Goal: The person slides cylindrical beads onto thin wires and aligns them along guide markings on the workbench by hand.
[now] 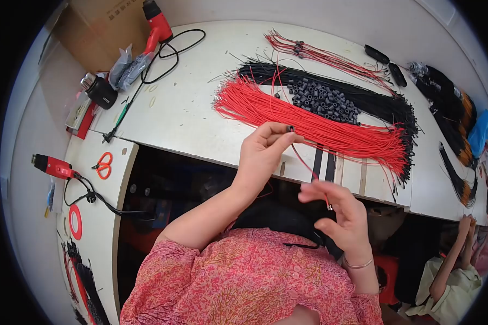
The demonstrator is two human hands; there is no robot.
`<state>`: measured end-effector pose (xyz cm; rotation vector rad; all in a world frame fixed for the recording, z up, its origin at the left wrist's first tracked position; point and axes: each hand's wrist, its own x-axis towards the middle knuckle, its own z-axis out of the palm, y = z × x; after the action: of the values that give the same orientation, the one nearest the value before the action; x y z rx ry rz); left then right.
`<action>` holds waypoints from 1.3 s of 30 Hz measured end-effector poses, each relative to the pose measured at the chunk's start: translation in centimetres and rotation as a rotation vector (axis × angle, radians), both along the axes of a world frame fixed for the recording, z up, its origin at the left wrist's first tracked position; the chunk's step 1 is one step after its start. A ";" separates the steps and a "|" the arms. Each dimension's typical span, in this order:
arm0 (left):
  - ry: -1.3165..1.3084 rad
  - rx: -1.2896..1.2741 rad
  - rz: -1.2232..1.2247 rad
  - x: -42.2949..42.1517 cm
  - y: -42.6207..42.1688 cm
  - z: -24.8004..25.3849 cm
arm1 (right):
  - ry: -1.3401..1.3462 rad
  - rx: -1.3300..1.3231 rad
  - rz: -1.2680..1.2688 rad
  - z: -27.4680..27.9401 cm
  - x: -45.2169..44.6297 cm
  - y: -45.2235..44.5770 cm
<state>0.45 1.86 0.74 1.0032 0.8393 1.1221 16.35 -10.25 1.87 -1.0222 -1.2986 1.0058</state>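
Note:
My left hand (261, 157) is closed, thumb and fingertips pinching a small black tubular core (290, 129) over the table's front edge. A thin wire (305, 158) runs from the core down toward my right hand (339, 214). The right hand is slightly blurred, its thumb apart from its fingers; the red wire ends with shiny metal tips (329, 207) lie across in front of its palm. Beyond my hands lies a thick bundle of red wires (303, 122), with a pile of black tubular cores (322, 101) and a bundle of black wires (331, 81) behind it.
Red heat guns lie at the back left (157, 27) and on the left side table (51, 166), near orange scissors (104, 165) and red tape (76, 222). More wire bundles (450, 103) occupy the right. A co-worker's arms (454, 254) show at lower right.

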 end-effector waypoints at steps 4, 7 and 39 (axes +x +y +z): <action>0.165 0.145 -0.118 0.8 -0.6 -2.1 | -0.329 0.181 -0.045 2.9 1.5 2.0; 0.161 0.147 -0.142 0.6 -0.7 -2.3 | -0.219 -0.034 0.007 2.6 0.9 3.5; 0.447 0.641 -0.221 -0.5 -0.9 -4.0 | 0.042 -0.402 0.003 -0.1 0.9 4.7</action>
<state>-0.06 0.93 -3.30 1.8837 0.6967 1.0045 17.28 -5.54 1.73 -1.2928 -1.0853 1.3163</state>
